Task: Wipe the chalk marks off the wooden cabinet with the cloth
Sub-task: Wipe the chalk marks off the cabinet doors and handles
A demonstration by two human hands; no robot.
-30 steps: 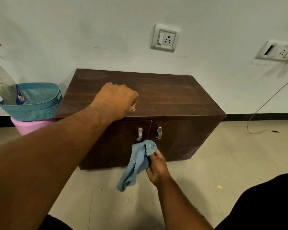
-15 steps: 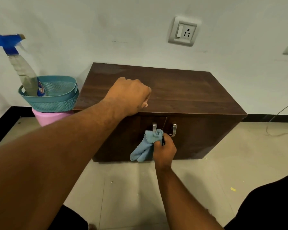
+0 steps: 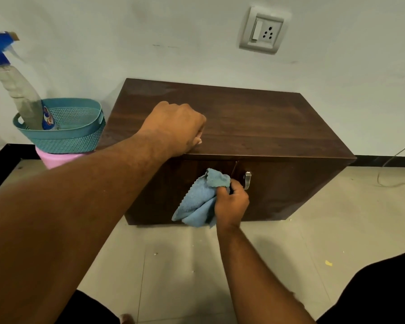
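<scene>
At the upper left of the frame a spray bottle (image 3: 21, 90) with a blue trigger head leans in a teal woven basket (image 3: 66, 134), which sits on a pink tub (image 3: 54, 157) beside the cabinet. The wooden cabinet (image 3: 255, 127) fills the middle of the frame, standing against the white wall on a pale tiled floor (image 3: 313, 230). The left hand (image 3: 175, 127) is clenched into a fist and rests on the front edge of the cabinet top, left of centre, grasping nothing that can be seen. Lower down, at centre frame, the blue cloth (image 3: 199, 199) is bunched against the cabinet's front doors, just left of a metal door handle (image 3: 247, 180). The right hand (image 3: 232, 202) grips the cloth on its right side, fingers curled around the folds. No chalk marks can be made out on the dark wood. A wall socket (image 3: 262, 31) is mounted at the upper right, and a thin cable (image 3: 388, 164) trails down to the floor at the right edge.
</scene>
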